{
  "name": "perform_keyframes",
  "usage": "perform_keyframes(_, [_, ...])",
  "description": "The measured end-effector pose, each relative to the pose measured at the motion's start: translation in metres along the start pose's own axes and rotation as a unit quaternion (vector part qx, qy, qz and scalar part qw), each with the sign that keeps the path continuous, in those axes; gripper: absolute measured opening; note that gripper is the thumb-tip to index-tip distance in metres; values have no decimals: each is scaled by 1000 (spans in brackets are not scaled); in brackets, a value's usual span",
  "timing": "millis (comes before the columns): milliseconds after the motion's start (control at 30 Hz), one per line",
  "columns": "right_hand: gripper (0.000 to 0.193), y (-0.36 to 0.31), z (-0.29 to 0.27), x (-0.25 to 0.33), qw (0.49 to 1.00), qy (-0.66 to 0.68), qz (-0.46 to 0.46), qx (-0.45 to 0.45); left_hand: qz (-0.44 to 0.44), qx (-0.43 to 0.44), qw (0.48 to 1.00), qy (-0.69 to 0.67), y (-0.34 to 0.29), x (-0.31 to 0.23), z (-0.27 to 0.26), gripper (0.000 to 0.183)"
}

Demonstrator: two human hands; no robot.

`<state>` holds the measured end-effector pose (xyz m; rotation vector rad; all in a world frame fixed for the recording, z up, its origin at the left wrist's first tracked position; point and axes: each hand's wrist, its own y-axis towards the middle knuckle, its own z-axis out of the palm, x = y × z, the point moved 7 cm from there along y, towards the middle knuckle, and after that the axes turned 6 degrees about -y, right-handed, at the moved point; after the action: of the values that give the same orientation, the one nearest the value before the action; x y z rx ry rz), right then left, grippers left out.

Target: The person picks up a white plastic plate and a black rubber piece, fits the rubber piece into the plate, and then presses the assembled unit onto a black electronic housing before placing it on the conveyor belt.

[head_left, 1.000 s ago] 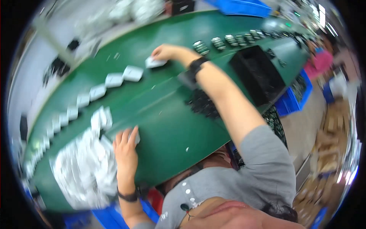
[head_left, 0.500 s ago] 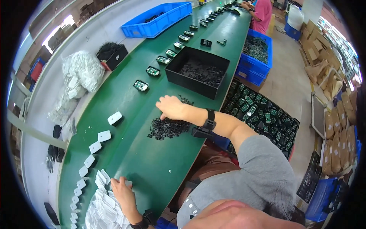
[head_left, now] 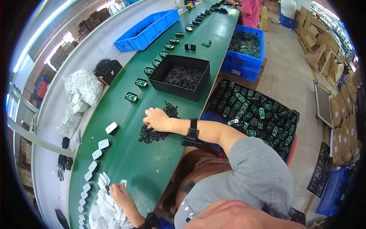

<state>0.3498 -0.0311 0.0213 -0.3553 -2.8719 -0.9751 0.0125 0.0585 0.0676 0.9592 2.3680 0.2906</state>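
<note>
My right hand reaches into a loose pile of small black parts, its fingers curled together at the pile's left edge; what they pinch is too small to make out. Lower left, my left hand pinches a small white plastic cover just above the green table. Beside that hand lies a heap of white plastic covers. A curved row of white covered pieces runs along the table's left side. Beyond it, black casings with green circuit boards stand in a line.
A black box of small black parts stands beyond the pile. At the right, a tray of circuit boards and stacked blue crates adjoin the table edge. A blue bin sits far left; a person in pink works at the far end.
The view has shifted, so the table's things sit differently in it. My right hand stays at the black parts, fingers drawn closer together. My left hand has lifted the white cover slightly.
</note>
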Motion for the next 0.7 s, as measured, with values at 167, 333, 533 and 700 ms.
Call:
perform_keyframes(167, [6, 2, 8, 0, 994, 98, 47, 20, 39, -77, 994, -66, -8, -3, 16, 8])
perform_keyframes(333, [7, -2, 8, 12, 990, 101, 86, 41, 43, -28, 978, -204, -14, -21, 34, 14])
perform_keyframes(533, [10, -10, -16, 38, 999, 29, 23, -18, -17, -6, 952, -305, -16, -35, 57, 13])
perform_keyframes(700, [17, -20, -22, 88, 871, 467, 129, 89, -34, -44, 933, -356, -15, -58, 60, 15])
